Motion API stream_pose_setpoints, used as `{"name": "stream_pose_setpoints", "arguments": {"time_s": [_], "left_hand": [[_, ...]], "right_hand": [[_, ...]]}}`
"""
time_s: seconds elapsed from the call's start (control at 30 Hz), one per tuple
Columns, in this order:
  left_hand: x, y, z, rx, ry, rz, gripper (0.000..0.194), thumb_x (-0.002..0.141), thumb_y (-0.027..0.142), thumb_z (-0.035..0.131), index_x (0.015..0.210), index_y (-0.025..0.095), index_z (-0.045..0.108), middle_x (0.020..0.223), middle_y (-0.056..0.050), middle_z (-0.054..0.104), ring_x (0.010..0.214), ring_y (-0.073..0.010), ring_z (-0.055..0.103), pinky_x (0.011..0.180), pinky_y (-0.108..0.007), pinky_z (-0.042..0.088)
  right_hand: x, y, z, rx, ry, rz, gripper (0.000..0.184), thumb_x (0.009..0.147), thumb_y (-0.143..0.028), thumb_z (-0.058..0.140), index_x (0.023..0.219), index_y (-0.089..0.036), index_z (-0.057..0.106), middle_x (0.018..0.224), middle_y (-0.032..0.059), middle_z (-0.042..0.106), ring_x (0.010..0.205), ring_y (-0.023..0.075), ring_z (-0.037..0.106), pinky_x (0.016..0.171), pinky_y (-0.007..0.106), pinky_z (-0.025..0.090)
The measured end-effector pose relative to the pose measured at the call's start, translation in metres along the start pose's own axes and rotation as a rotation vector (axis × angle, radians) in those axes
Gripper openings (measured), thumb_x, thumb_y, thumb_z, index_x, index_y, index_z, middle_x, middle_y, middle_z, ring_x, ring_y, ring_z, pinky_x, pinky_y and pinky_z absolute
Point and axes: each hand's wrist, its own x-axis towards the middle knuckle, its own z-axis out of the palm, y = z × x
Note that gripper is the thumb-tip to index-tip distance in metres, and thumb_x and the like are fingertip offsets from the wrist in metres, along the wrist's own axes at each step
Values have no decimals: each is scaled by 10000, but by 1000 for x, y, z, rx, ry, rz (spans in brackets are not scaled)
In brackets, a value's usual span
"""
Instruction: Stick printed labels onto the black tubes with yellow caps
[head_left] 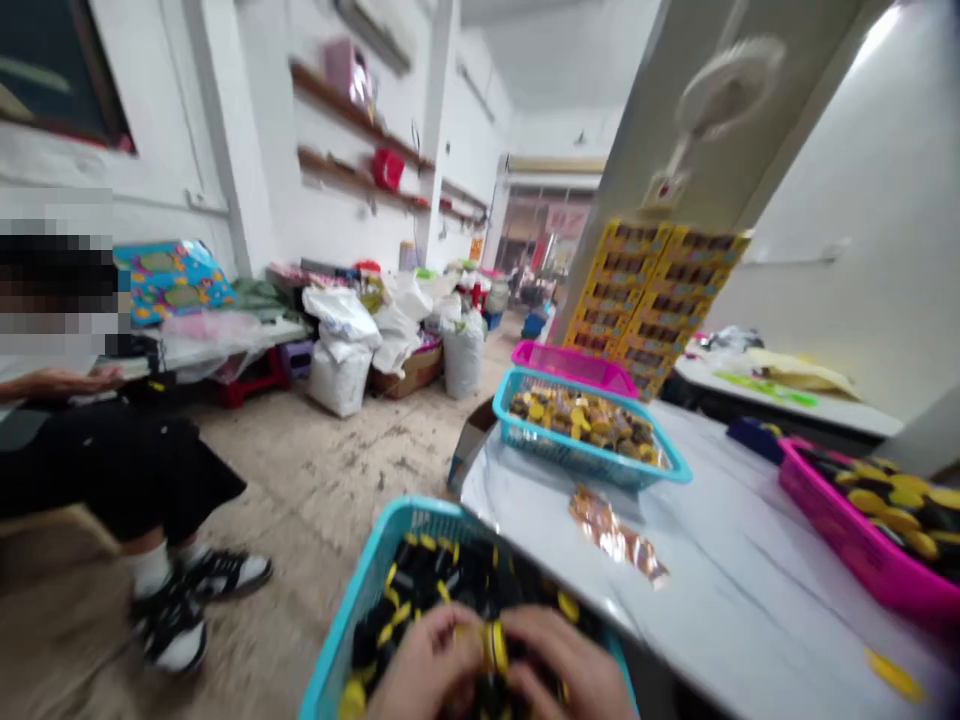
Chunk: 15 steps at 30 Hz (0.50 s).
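Observation:
My left hand and my right hand meet over a blue basket. Between their fingertips is a small round yellow-and-black piece, pinched from both sides; its exact kind is too blurred to tell. Beneath the hands the basket holds many loose black and yellow pieces, and my fingers hide some of them. On the marbled table beyond lies a strip of shiny orange-brown packets.
A second blue basket of yellow and dark pieces stands at the table's far end. A pink basket of similar pieces is at right. To the left sits a person in black shorts. White sacks stand on the floor behind.

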Motion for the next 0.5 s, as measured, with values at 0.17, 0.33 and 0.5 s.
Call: {"name": "stream_pose_setpoints", "arguments": {"time_s": [0.17, 0.33, 0.5], "left_hand": [[-18, 13, 5, -75, -80, 27, 369, 719, 420, 734, 927, 137, 621, 644, 26, 539, 553, -82, 452, 528, -219, 337], [-5, 3, -5, 41, -64, 92, 278, 744, 356, 725, 904, 148, 633, 736, 7, 599, 664, -106, 518, 631, -232, 407], [-3, -1, -10, 31, -113, 70, 346, 786, 383, 679, 1038, 155, 615, 861, -34, 626, 734, -134, 562, 658, -247, 439]], "right_hand": [[4, -8, 6, 169, -86, 187, 319, 843, -194, 623, 1160, -223, 614, 1070, 79, 681, 956, 183, 662, 820, 273, 563], [2, -2, 32, 327, -69, 479, 182, 832, -207, 638, 1012, -217, 663, 863, 42, 686, 731, 149, 664, 638, 239, 567], [-6, 2, 36, 370, -131, 397, 350, 843, -162, 590, 1181, -249, 618, 1068, 81, 635, 916, 180, 649, 784, 303, 574]]}}
